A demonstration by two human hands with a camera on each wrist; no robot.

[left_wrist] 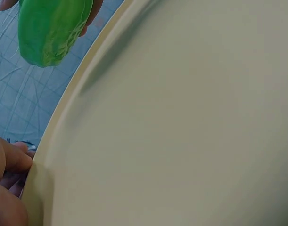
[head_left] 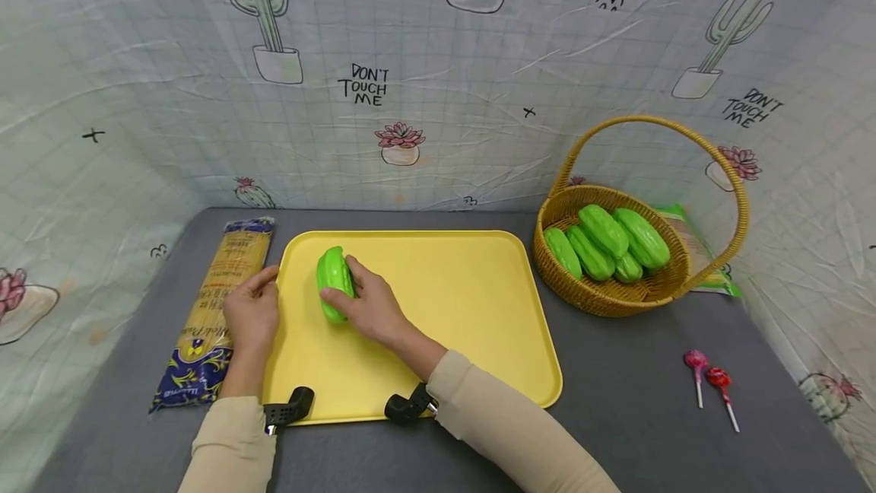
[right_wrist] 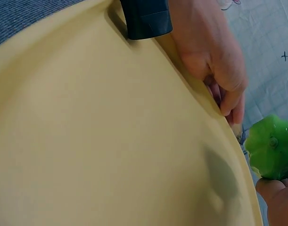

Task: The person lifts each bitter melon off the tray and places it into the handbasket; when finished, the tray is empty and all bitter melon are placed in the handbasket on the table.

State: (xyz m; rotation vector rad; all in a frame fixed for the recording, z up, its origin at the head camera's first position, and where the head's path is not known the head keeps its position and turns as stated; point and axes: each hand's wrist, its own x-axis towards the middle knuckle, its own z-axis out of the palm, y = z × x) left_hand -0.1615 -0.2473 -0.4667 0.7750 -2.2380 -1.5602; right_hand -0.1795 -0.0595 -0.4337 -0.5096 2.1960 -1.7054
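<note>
My right hand holds a bright green, ridged gourd-like vegetable over the left part of a yellow tray, thumb on the near side and fingers on the far side. In the right wrist view, the lobed end of the green vegetable shows with a small nub, and its shadow falls on the tray. At the tray's left rim is my left hand, fingers loosely bent and touching the outer edge. Beside that hand lies a packet of spaghetti; the hand covers part of it.
On the right stands a wicker basket with a tall handle and several similar green vegetables inside. A green-edged packet sits partly behind it. Two lollipops, one pink and one red, lie at front right. Printed cloth hangs behind.
</note>
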